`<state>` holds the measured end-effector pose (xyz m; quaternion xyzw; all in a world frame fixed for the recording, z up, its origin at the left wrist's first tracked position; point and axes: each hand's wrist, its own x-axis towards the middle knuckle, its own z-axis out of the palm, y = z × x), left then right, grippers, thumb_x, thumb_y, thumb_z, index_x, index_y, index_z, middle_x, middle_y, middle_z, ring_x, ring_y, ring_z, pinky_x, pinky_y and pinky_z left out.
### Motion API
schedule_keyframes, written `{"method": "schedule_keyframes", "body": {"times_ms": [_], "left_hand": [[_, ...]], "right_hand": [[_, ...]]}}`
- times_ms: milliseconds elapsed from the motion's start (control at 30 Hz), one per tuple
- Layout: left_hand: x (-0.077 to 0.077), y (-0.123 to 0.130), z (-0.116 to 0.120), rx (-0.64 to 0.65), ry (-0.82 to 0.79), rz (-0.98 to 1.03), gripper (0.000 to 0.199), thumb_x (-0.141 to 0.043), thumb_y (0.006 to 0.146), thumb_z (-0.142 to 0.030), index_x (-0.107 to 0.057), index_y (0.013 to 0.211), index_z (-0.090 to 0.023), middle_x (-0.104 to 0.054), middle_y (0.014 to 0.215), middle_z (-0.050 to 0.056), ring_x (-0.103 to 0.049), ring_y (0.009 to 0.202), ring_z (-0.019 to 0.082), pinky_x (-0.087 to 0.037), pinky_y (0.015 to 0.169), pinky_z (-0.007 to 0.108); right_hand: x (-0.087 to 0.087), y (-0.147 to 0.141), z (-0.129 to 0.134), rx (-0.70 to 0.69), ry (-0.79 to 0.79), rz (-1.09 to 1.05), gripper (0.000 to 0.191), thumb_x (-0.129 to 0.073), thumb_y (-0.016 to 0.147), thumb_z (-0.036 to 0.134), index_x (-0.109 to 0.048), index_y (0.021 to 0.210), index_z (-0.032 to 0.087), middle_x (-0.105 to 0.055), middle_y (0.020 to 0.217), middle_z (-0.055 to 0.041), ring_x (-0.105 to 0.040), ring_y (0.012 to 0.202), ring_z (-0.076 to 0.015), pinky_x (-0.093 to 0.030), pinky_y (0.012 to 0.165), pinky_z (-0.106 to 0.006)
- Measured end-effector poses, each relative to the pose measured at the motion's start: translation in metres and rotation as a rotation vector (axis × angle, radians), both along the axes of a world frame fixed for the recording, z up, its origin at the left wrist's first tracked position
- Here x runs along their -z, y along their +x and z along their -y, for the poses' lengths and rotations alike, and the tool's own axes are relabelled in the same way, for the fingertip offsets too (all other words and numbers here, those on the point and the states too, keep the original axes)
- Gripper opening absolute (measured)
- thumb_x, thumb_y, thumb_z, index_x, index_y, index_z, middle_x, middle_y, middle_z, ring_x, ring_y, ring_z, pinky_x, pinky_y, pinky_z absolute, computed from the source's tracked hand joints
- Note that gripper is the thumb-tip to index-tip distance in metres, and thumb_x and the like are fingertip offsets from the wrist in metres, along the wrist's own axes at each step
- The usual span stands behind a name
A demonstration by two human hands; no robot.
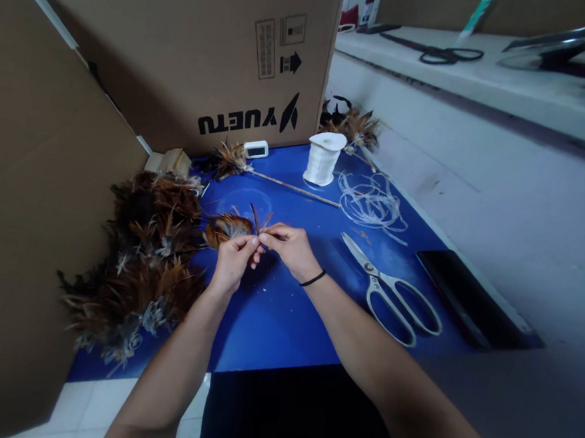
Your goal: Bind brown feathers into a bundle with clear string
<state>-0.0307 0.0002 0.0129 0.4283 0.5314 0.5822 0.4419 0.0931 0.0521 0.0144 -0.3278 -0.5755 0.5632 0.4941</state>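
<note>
My left hand [234,258] and my right hand [290,249] meet fingertip to fingertip above the blue table. Pinched between the fingers are slim brown feathers [254,218], their tips pointing up and away from me. Which hand bears more of them I cannot tell. Just behind my left hand lies a bunch of brown and grey feathers [228,228]. To the right of my right hand, large scissors [385,285] with silver handles rest with blades toward the back. A black band circles my right wrist.
Feather bundles [154,263] heap up at the left. Behind are a thin stick [294,188] with feathers at one end, a white spool [323,160] and tangled clear strips [373,205]. A dark phone [470,298] lies right. Cardboard [184,51] walls the back.
</note>
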Motion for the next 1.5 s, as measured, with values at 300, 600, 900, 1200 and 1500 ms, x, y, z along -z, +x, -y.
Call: {"method": "schedule_keyframes", "body": {"times_ms": [300,600,900,1200,1500], "left_hand": [[-0.002,0.003,0.002,-0.009,-0.004,-0.078,0.025,-0.066,0.072,-0.037,-0.068,0.073,-0.012,-0.059,0.057,0.001,-0.048,0.043,0.006,-0.039,0.038,0.018],[-0.023,-0.03,-0.006,-0.397,0.204,0.164,0.022,-0.069,0.068,-0.032,-0.064,0.076,-0.012,-0.057,0.06,-0.001,-0.048,0.045,0.005,-0.035,0.04,0.016],[-0.017,-0.04,-0.009,-0.434,0.221,0.205,0.022,-0.068,0.069,-0.031,-0.063,0.077,-0.011,-0.056,0.06,-0.001,-0.048,0.046,0.005,-0.034,0.04,0.016],[-0.013,-0.039,-0.01,-0.394,0.187,0.177,0.02,-0.067,0.071,-0.031,-0.064,0.078,-0.012,-0.057,0.062,0.0,-0.049,0.047,0.006,-0.036,0.04,0.016],[-0.013,-0.035,-0.01,-0.371,0.13,0.166,0.022,-0.067,0.069,-0.032,-0.064,0.078,-0.012,-0.057,0.062,-0.001,-0.049,0.048,0.006,-0.039,0.042,0.017]], "right_hand": [[0.002,-0.002,0.0,-0.024,-0.063,-0.049,0.017,-0.07,0.065,0.033,-0.068,0.063,0.015,-0.064,0.068,-0.0021,-0.053,0.058,-0.0105,-0.044,0.057,-0.025],[0.017,-0.005,-0.003,0.053,0.145,0.268,0.011,-0.063,0.073,0.024,-0.07,0.078,0.017,-0.065,0.076,-0.0017,-0.055,0.064,-0.0105,-0.044,0.064,-0.025],[0.022,-0.033,0.015,0.002,0.621,0.888,0.012,-0.064,0.078,0.029,-0.067,0.084,0.02,-0.064,0.086,-0.0045,-0.055,0.084,-0.0182,-0.038,0.075,-0.031],[0.022,-0.029,0.013,-0.035,0.637,0.954,0.009,-0.058,0.083,0.024,-0.062,0.079,0.018,-0.064,0.081,-0.0049,-0.056,0.079,-0.0165,-0.037,0.073,-0.029],[0.015,-0.018,0.009,-0.015,0.243,0.565,0.007,-0.059,0.073,0.018,-0.062,0.066,0.018,-0.063,0.064,0.0008,-0.054,0.058,-0.0108,-0.04,0.06,-0.024]]}}
